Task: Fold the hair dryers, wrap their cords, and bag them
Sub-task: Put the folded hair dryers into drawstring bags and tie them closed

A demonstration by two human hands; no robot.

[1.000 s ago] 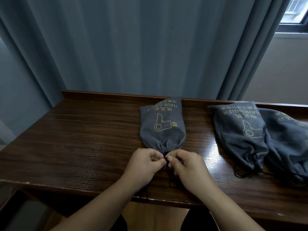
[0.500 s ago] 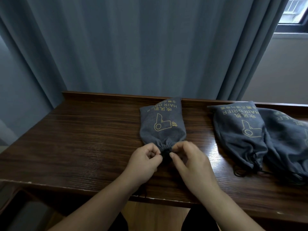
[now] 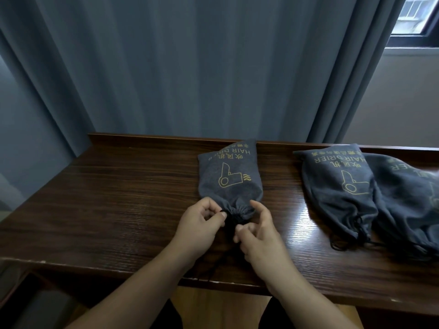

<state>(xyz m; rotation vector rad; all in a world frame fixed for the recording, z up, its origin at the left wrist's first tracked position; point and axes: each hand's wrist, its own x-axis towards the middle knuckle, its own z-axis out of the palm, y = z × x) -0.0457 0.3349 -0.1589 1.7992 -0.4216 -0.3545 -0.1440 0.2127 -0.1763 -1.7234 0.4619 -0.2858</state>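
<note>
3 grey bags (image 3: 230,184) on desk (image 3: 118,205); 2 hands (image 3: 199,222) at 1 drawstring (image 3: 230,223).

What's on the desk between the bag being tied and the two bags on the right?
Nothing: in the head view only bare wood desk separates the tied bag from the nearer right bag.

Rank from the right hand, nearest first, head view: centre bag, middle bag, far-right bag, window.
From the right hand:
1. Centre bag: right at the fingers, which work its drawstring at the cinched mouth.
2. Middle bag: to the right on the table.
3. Far-right bag: beyond it, at the frame's right edge, partly under the middle bag.
4. Window: top right, behind the curtain.
</note>
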